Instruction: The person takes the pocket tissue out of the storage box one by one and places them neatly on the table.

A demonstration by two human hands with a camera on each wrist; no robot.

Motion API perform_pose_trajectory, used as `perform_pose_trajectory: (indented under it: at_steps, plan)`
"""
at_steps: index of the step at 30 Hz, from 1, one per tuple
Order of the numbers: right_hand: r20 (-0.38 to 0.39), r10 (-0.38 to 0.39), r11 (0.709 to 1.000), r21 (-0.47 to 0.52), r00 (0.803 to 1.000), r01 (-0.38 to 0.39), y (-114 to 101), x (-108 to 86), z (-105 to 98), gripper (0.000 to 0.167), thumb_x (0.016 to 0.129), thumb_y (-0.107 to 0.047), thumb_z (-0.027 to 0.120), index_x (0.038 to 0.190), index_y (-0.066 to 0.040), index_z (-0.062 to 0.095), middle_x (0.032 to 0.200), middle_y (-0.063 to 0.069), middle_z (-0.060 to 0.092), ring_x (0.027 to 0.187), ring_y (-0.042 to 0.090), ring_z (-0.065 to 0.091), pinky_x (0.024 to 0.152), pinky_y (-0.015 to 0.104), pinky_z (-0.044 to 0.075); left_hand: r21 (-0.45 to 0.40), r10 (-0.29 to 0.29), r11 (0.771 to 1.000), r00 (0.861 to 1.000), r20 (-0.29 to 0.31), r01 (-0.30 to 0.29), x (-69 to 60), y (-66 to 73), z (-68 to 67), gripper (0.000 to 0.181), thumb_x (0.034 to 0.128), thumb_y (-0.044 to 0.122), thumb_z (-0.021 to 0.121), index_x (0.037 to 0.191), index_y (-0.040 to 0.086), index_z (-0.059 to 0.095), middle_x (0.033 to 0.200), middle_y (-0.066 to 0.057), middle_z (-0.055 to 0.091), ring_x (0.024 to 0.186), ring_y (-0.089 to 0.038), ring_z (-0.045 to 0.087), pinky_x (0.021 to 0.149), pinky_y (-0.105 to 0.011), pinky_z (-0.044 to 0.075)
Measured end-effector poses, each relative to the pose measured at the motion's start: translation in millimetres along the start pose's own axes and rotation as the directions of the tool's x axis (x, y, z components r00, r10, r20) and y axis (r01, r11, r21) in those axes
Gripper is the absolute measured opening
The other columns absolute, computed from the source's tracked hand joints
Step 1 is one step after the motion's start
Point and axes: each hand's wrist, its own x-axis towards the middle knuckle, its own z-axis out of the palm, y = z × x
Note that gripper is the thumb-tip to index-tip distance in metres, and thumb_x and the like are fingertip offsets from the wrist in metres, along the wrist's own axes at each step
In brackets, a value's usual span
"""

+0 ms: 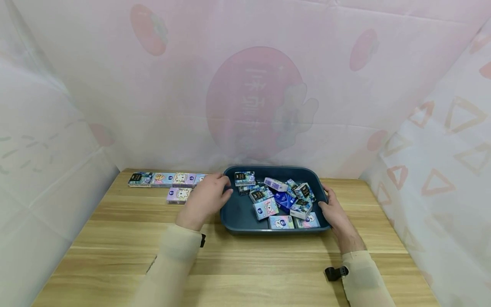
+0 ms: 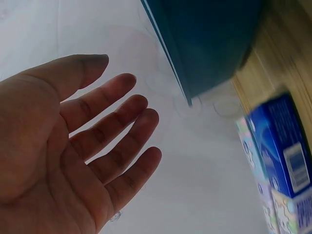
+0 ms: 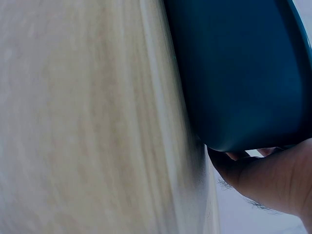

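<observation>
Dark teal, the tray (image 1: 239,216) sits right of centre in the lower half of my head view, on the wooden bench (image 1: 268,268), its long axis running left to right. I have the right hand (image 1: 337,211) gripping its right end, thumb at the rim. The left hand (image 1: 207,198) is beside the tray's left end; its wrist view shows me loosely spread fingers and a bare palm, apart from the tray.

Inside the tray, small packs lie at mixed angles: a dark floral pack (image 1: 244,178) at the upper left points left to right, a purple-and-white pack (image 1: 275,184) slants down to the right, and a pale pack (image 1: 281,222) lies lengthwise along the near wall. Left of the tray, I see a row of packs (image 1: 184,179) end to end, long axes left to right, with a lilac pack (image 1: 177,195) parallel in front.
</observation>
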Motion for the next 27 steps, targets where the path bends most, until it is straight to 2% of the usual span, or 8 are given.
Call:
perform_pose_trajectory:
  at_steps: [6, 10, 14, 21, 27]
  plan:
    - [-0.003, 0.002, 1.000, -0.003, 1.000, -0.002, -0.2, 0.1, 0.2, 0.075, 0.125, -0.009, 0.035, 0.191, -0.025, 0.003, 0.191, 0.031, 0.024, 0.164, 0.048, 0.045, 0.137, 0.068, 0.038, -0.005, 0.045, 0.999, 0.999, 0.021, -0.045, 0.4, 20.7, 9.5, 0.026, 0.1136, 0.023, 0.081, 0.130, 0.003, 0.083, 0.122, -0.014, 0.079, 0.105, -0.031, 0.075, 0.096, -0.049, 0.070]
    - [-0.005, -0.002, 1.000, -0.008, 1.000, 0.002, 0.7, 1.2, 0.0, 0.075, 0.125, -0.009, 0.034, 0.191, -0.023, 0.002, 0.191, 0.032, 0.025, 0.161, 0.048, 0.048, 0.132, 0.064, 0.044, 0.024, 0.094, 0.995, 0.995, 0.021, -0.094, 0.4, 32.4, 17.6, 0.029, 0.1131, 0.025, 0.082, 0.131, 0.003, 0.082, 0.124, -0.015, 0.080, 0.106, -0.033, 0.077, 0.098, -0.050, 0.070]
    - [-0.004, -0.008, 1.000, -0.009, 1.000, 0.008, 1.6, 2.4, -0.5, 0.075, 0.125, -0.009, 0.034, 0.191, -0.020, 0.001, 0.191, 0.032, 0.023, 0.160, 0.047, 0.049, 0.127, 0.061, 0.047, 0.036, 0.133, 0.990, 0.991, 0.016, -0.133, -0.1, 42.4, 25.0, 0.025, 0.1120, 0.026, 0.083, 0.126, 0.005, 0.083, 0.123, -0.013, 0.081, 0.107, -0.034, 0.079, 0.096, -0.050, 0.071]
    - [-0.005, -0.001, 1.000, -0.005, 1.000, 0.001, 1.7, 3.1, -0.9, 0.075, 0.125, -0.009, 0.034, 0.191, -0.020, 0.001, 0.191, 0.032, 0.024, 0.161, 0.048, 0.048, 0.129, 0.061, 0.046, 0.018, 0.164, 0.986, 0.986, 0.043, -0.165, -1.2, 56.4, 38.7, 0.025, 0.1124, 0.024, 0.082, 0.128, 0.004, 0.084, 0.123, -0.013, 0.083, 0.113, -0.033, 0.082, 0.101, -0.048, 0.073]
    - [-0.008, -0.006, 1.000, -0.011, 1.000, 0.006, 1.3, 1.5, -0.4, 0.075, 0.124, -0.008, 0.035, 0.191, -0.019, 0.003, 0.189, 0.032, 0.028, 0.156, 0.045, 0.052, 0.122, 0.054, 0.050, 0.042, 0.187, 0.981, 0.979, 0.079, -0.191, -1.2, 67.0, 49.2, 0.029, 0.1132, 0.024, 0.081, 0.135, 0.004, 0.083, 0.128, -0.012, 0.085, 0.114, -0.031, 0.083, 0.102, -0.046, 0.073]
